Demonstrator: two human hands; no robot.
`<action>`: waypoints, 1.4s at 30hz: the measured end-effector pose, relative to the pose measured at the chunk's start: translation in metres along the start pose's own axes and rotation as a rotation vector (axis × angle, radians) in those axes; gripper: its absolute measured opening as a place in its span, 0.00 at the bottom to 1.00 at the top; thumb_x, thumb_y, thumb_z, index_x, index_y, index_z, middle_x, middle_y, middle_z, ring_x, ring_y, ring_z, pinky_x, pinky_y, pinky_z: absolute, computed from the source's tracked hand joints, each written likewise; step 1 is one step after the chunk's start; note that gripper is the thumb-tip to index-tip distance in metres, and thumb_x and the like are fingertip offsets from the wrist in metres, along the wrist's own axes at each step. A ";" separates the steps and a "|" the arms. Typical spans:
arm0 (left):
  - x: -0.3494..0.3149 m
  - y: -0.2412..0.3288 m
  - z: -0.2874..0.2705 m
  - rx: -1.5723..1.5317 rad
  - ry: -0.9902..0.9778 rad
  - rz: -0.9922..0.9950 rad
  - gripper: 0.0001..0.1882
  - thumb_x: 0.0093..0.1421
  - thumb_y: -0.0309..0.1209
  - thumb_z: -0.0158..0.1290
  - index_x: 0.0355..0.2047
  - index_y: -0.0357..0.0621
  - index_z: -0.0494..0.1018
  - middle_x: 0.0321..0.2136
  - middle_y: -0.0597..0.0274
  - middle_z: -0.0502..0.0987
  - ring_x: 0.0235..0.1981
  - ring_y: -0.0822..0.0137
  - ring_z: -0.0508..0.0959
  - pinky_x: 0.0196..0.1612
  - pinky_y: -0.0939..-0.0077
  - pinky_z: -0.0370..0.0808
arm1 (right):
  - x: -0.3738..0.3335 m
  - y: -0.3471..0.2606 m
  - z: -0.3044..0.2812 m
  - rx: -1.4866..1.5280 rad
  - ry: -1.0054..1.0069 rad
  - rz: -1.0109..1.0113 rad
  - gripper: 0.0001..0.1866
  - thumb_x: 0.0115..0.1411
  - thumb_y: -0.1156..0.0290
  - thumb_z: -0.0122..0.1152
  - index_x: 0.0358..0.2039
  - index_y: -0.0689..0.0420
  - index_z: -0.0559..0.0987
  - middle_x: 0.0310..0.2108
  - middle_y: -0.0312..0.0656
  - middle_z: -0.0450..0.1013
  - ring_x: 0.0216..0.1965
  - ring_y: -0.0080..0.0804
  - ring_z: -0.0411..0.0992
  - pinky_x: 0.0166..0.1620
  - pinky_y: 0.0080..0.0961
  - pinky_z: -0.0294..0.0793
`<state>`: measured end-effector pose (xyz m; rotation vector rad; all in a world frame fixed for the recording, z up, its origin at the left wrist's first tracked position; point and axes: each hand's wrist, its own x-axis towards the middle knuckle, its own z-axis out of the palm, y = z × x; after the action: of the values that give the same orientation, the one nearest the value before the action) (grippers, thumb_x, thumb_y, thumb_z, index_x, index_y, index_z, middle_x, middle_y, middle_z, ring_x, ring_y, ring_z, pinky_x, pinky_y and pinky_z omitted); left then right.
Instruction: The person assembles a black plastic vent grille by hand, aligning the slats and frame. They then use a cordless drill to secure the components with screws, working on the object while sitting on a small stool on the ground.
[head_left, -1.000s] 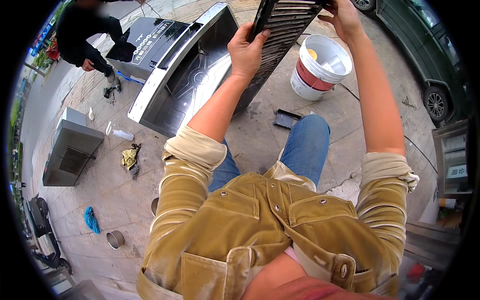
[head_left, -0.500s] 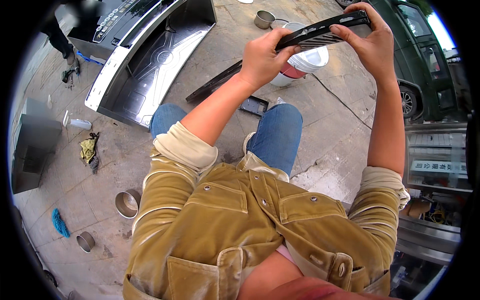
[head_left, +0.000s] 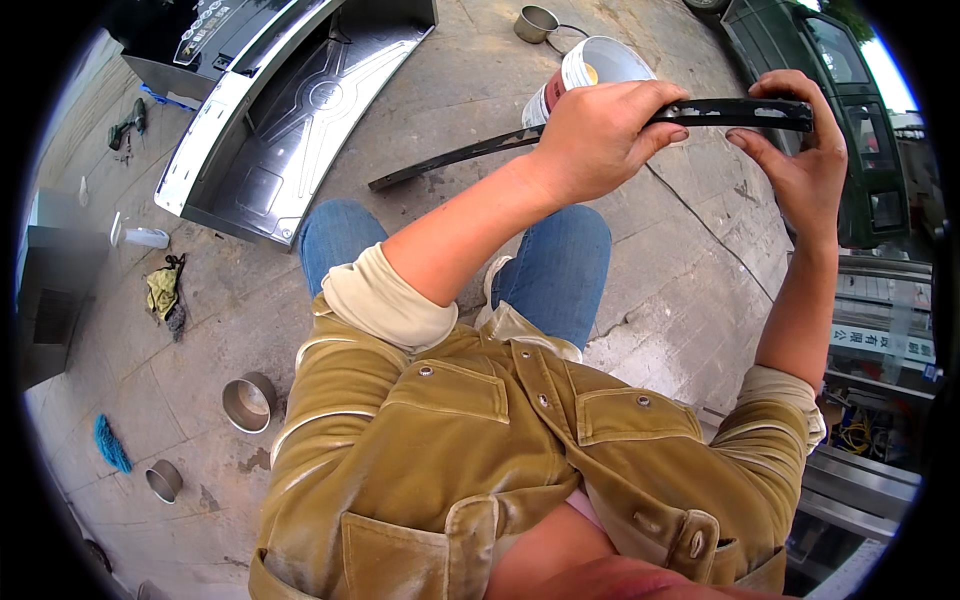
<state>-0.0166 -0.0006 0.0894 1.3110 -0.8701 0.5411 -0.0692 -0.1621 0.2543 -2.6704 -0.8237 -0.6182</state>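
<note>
Both hands hold a long, narrow black strip (head_left: 735, 111) with pale scuffs along its edge. It is raised in front of me, and its far part reaches left past my forearm. My left hand (head_left: 606, 138) pinches it near the middle, thumb below and fingers over the top. At the right end my right hand (head_left: 806, 160) wraps its fingers behind the strip, the thumb tucked under it. Part of the strip is hidden behind my left hand and wrist. Just beyond my left hand a white bucket (head_left: 612, 60) with a red band is tilted.
A large shiny metal housing (head_left: 300, 120) stands at the far left. Metal bowls (head_left: 250, 403), a spray bottle (head_left: 146, 237), a yellow cloth (head_left: 163, 290), a blue cloth (head_left: 112, 444) and a power drill (head_left: 128, 125) lie on the paving. A cable (head_left: 710, 230) runs at right, near a green vehicle (head_left: 850, 130).
Both hands have moved right and a little down with the strip, which now shows its thin edge instead of its slatted face. The person at the far left has gone out of view.
</note>
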 end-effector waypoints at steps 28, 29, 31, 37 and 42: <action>-0.005 0.005 -0.009 0.072 0.079 0.039 0.18 0.53 0.36 0.63 0.43 0.46 0.76 0.27 0.62 0.80 0.29 0.61 0.80 0.35 0.70 0.75 | -0.024 -0.018 0.013 -0.033 0.173 0.214 0.20 0.48 0.78 0.74 0.39 0.61 0.74 0.37 0.35 0.73 0.36 0.21 0.72 0.44 0.16 0.71; -0.010 0.000 -0.014 0.091 0.063 0.009 0.18 0.54 0.37 0.62 0.44 0.46 0.76 0.27 0.62 0.80 0.30 0.61 0.80 0.36 0.70 0.75 | -0.022 -0.017 0.013 -0.068 0.150 0.185 0.20 0.48 0.78 0.74 0.39 0.61 0.75 0.36 0.35 0.73 0.36 0.21 0.72 0.44 0.16 0.71; -0.020 -0.006 -0.026 0.097 0.003 -0.071 0.17 0.55 0.37 0.61 0.44 0.46 0.76 0.27 0.63 0.80 0.31 0.62 0.80 0.37 0.71 0.75 | -0.015 -0.013 0.014 -0.130 0.096 0.106 0.20 0.48 0.78 0.74 0.40 0.61 0.75 0.35 0.35 0.73 0.36 0.22 0.72 0.44 0.16 0.71; -0.036 -0.012 -0.028 0.200 0.021 -0.082 0.13 0.56 0.45 0.58 0.34 0.52 0.76 0.23 0.65 0.77 0.28 0.57 0.79 0.36 0.62 0.73 | -0.030 0.000 0.008 -0.106 0.198 0.342 0.14 0.54 0.75 0.71 0.38 0.66 0.78 0.34 0.39 0.75 0.35 0.25 0.72 0.44 0.20 0.73; -0.043 -0.030 -0.010 0.271 0.126 -0.063 0.14 0.57 0.48 0.56 0.34 0.54 0.77 0.24 0.69 0.78 0.26 0.60 0.79 0.28 0.62 0.74 | -0.022 0.015 -0.005 -0.275 0.109 0.125 0.18 0.54 0.67 0.72 0.38 0.68 0.80 0.33 0.41 0.78 0.34 0.25 0.74 0.42 0.21 0.76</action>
<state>-0.0159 0.0086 0.0363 1.5267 -0.6656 0.7022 -0.0778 -0.1865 0.2465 -2.8720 -0.5727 -0.8926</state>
